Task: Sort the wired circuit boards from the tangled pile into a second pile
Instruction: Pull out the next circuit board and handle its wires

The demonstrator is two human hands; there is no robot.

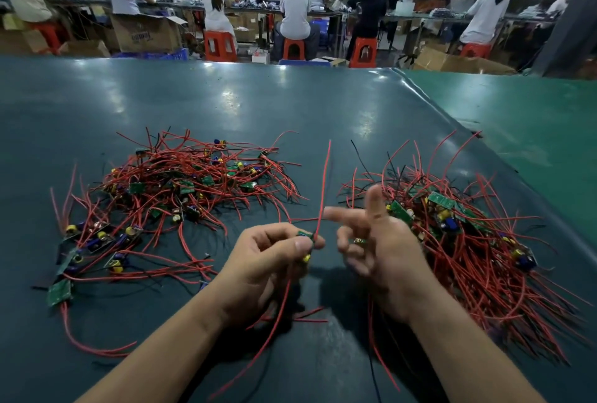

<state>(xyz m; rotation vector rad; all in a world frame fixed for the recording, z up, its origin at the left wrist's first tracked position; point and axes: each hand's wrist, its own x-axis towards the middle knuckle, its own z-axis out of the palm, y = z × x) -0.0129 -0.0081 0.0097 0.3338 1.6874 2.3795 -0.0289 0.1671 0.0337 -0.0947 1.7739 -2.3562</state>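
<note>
The dark green table (290,105) fills the frame. On it sit two heaps: a loose tangled pile (181,189) at centre left and a denser second pile (458,241) at right. Lower centre, my left hand (268,260) pinches one wired board (307,238) — its red lead stands upward. My right hand (378,241) is mostly spread, two fingers curled, apparently holding nothing. I judge I'm mid-transfer — next, pass the board rightward without snagging wires.

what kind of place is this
Most likely an electronics assembly workshop. Two piles of wired circuit boards lie on a green table, the left hand pinching one board, and behind, capped workers sit on red stools at long benches among cartons.
</note>
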